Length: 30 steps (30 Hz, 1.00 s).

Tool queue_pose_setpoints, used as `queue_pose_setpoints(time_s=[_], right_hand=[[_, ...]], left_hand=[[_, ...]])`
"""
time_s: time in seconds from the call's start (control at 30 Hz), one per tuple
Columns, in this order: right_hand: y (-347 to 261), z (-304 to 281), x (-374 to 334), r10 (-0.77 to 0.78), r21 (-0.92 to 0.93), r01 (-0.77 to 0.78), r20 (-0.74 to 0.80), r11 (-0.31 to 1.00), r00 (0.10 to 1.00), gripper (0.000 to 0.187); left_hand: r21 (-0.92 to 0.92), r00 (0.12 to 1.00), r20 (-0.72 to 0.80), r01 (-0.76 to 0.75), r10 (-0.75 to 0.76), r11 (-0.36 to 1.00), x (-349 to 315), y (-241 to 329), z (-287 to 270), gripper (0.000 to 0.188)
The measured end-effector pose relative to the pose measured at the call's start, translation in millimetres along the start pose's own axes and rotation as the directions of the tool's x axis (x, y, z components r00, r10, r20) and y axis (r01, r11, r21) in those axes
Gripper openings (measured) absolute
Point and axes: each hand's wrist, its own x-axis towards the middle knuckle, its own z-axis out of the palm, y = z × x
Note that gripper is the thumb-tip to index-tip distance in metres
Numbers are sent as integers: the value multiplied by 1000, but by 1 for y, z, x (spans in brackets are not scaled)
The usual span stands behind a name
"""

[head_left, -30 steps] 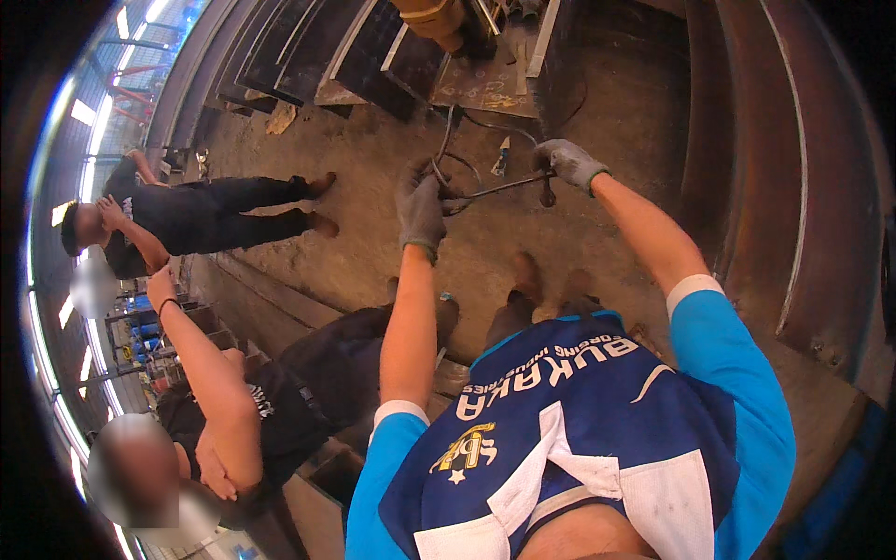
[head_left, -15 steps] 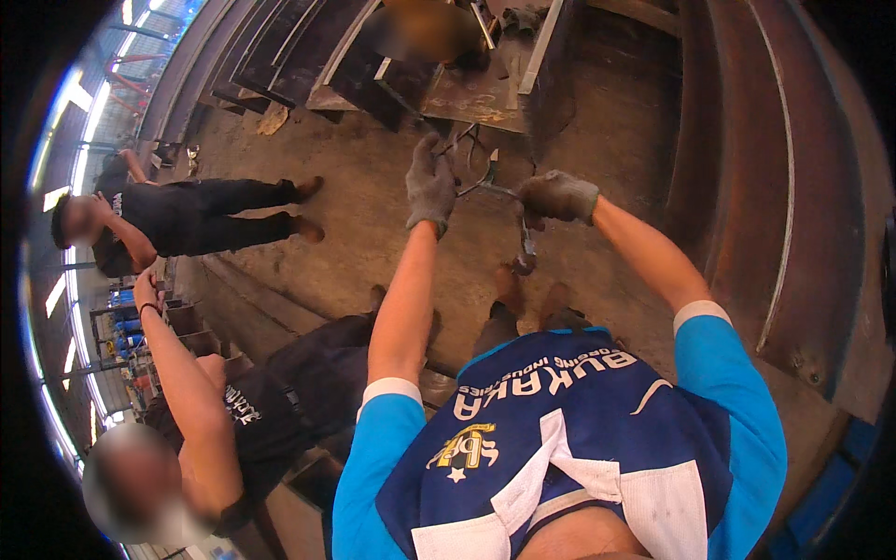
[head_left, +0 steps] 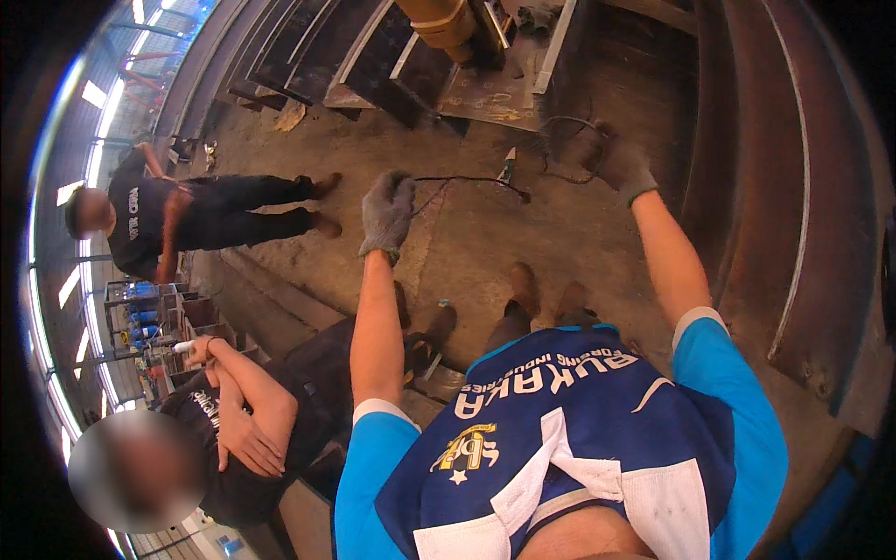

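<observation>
Looking down past a navy-and-blue shirt (head_left: 597,420) — and gripping a thin dark line (head_left: 467,177) in the gloved left hand (head_left: 387,213), curling fingers round it, with its free end out over the brown floor (head_left: 467,247) between the hands. Holding the gloved right hand (head_left: 627,170) out to the right, up against a dark looped cord (head_left: 571,119) — too blurred to tell whether closed on it. Spotting a person with crossed arms (head_left: 247,411) on the left, then a small pale-tipped object (head_left: 507,165) on the floor, steel plates (head_left: 485,98) and a person in dark trousers (head_left: 238,203) farther off
</observation>
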Motion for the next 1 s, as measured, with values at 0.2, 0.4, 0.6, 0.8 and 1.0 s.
queue_pose_setpoints(time_s=[0.2, 0.4, 0.6, 0.8, 1.0], right_hand=[[47, 55, 15, 272, 957, -287, 288, -46, 918, 38], [6, 67, 20, 243, 227, -240, 14, 944, 970, 41], [-165, -14, -36, -323, 911, 366, -410, -192, 853, 64], [-209, -53, -93, -218, 992, 70, -46, 102, 975, 81], [-174, -5, -140, -215, 994, 70, -86, -79, 973, 52]], left_hand=[[-567, 993, -81, 26, -87, 823, -30, 23, -11, 27], [-475, 984, -2, -157, 178, 866, -69, 45, 6, 36], [164, 842, 181, -535, 508, 829, -85, 72, 4, 37], [327, 835, 230, -550, 500, 768, -83, 62, 3, 27], [509, 878, 182, -469, 443, 721, -56, 14, 3, 24]])
